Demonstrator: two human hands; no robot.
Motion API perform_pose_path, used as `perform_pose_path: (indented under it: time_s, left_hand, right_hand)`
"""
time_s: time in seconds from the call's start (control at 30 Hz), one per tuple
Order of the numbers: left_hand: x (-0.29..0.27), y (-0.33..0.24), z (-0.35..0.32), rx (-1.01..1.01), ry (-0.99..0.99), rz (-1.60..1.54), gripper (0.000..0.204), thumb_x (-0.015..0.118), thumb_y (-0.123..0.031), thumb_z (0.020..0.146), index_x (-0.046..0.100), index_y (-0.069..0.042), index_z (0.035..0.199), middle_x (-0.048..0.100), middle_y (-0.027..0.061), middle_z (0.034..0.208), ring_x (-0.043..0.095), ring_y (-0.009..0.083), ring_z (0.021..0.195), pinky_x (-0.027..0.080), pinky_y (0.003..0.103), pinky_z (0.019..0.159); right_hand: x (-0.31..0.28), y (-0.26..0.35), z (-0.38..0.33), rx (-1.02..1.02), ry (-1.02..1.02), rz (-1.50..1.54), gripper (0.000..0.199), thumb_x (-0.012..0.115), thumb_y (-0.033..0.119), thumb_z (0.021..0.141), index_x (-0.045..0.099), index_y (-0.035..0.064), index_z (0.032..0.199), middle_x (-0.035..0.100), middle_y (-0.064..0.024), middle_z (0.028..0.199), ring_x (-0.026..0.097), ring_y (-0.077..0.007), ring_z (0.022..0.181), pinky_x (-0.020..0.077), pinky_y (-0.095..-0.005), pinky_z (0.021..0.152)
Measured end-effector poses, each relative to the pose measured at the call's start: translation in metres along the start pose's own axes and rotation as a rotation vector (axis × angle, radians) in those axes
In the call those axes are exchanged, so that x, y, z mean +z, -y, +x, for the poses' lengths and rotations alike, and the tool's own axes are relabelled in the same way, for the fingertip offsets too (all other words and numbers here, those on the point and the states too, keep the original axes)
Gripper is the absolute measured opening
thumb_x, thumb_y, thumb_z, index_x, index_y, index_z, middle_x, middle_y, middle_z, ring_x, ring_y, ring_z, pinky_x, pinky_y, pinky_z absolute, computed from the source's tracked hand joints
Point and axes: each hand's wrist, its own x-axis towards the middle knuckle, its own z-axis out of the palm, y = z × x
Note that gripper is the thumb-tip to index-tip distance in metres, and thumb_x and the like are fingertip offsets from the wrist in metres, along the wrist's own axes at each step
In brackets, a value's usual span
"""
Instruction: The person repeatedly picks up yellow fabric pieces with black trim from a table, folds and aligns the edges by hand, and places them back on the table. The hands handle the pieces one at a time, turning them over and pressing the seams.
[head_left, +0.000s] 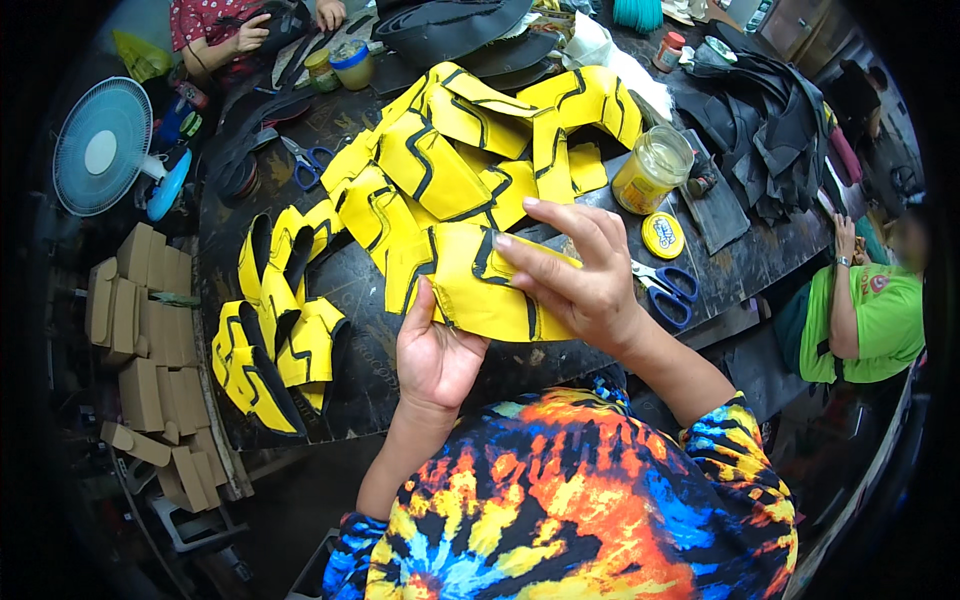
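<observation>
A yellow shoe-upper-like piece (470, 275) with black wavy bands is held above the table edge. My left hand (437, 362) grips its near left edge, thumb in front and the other fingers partly hidden behind it. Over its right side lies my right hand (590, 265), fingers stretched out and apart, with a fingertip touching the black band. Behind, a heap of similar flat yellow pieces (415, 165) covers the middle of the table. To the left, several curved yellow pieces with black lining (315, 342) stand near the edge.
Right of the heap are an open jar (655, 165), its yellow lid (662, 235) and blue-handled scissors (668, 292). More scissors (308, 163) lie left. Black sheet scraps (755, 125) pile up right. A fan (102, 148), cardboard boxes (150, 320) and two other people surround the table.
</observation>
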Motion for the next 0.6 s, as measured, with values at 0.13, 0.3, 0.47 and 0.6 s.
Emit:
perform_pose_path:
  time_s: [0.13,0.3,0.47,0.6]
  left_hand:
    - [0.001,-0.003,0.000,0.021,-0.021,-0.020,0.054,0.042,-0.037,0.111,0.040,-0.005,0.154,0.048,0.0157,0.156,0.047,0.0324,0.143,0.035,0.054,0.121]
    - [0.002,-0.002,-0.002,0.031,-0.010,0.051,0.053,0.043,-0.038,0.111,0.042,-0.005,0.153,0.051,0.0155,0.153,0.048,0.0326,0.142,0.036,0.054,0.120]
    - [0.008,0.001,0.000,0.069,-0.088,0.103,0.053,0.046,-0.039,0.110,0.043,-0.007,0.152,0.054,0.0134,0.151,0.051,0.0316,0.140,0.039,0.053,0.118]
    - [0.027,0.000,0.003,0.316,-0.244,0.497,0.052,0.049,-0.042,0.108,0.047,-0.009,0.149,0.058,0.0090,0.146,0.057,0.0268,0.134,0.044,0.049,0.114]
  right_hand:
    - [-0.009,-0.001,0.001,-0.096,-0.021,0.247,0.051,0.087,0.042,0.072,0.075,0.0205,0.117,0.062,-0.0082,0.131,0.058,-0.0281,0.116,0.0418,-0.0439,0.096]
    - [-0.007,-0.005,0.006,0.090,0.036,0.139,0.058,0.083,0.044,0.077,0.071,0.0229,0.130,0.058,-0.0104,0.139,0.053,-0.0301,0.124,0.0391,-0.0455,0.100]
    - [-0.008,-0.005,0.000,-0.033,0.071,0.150,0.046,0.081,0.045,0.079,0.075,0.0241,0.119,0.064,-0.0046,0.133,0.056,-0.0275,0.121,0.0388,-0.0447,0.101]
    - [-0.047,-0.050,0.001,0.198,0.006,0.072,0.052,0.090,0.045,0.069,0.076,0.0166,0.111,0.064,-0.0114,0.127,0.054,-0.0317,0.126,0.0373,-0.0478,0.105]
